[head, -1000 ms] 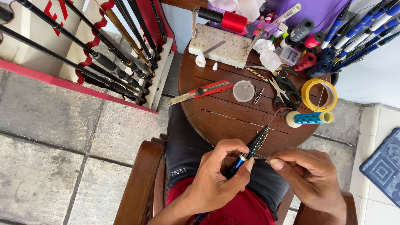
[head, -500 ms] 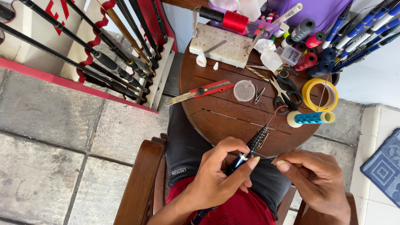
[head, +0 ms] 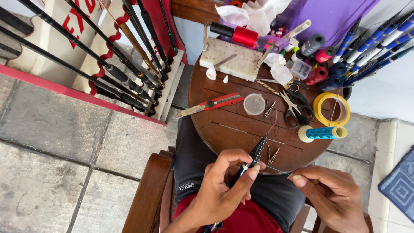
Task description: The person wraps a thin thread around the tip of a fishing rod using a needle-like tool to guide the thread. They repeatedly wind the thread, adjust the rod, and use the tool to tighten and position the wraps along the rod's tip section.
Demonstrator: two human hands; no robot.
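My left hand [head: 224, 190] grips a thin dark fishing rod tip [head: 257, 152] that has a blue wrapped section near my fingers; it points up over the round wooden table [head: 224, 133]. My right hand [head: 330, 194] pinches a fine blue thread [head: 276, 170] that runs taut to the rod at my left thumb. A blue thread spool [head: 322, 133] lies on the table just above my right hand. Small metal clippers [head: 273, 154] lie beside the rod tip.
On the table are a red utility knife [head: 213, 105], a clear round lid [head: 254, 104], black scissors [head: 296, 105], a yellow tape roll [head: 331, 108], several thread spools [head: 317, 64] and a white block [head: 233, 58]. A rack of fishing rods [head: 108, 64] stands at the left. I sit in a wooden chair [head: 148, 194].
The rod tip has tilted slightly more upright, and my right hand has pulled a little further right, drawing the thread tighter.
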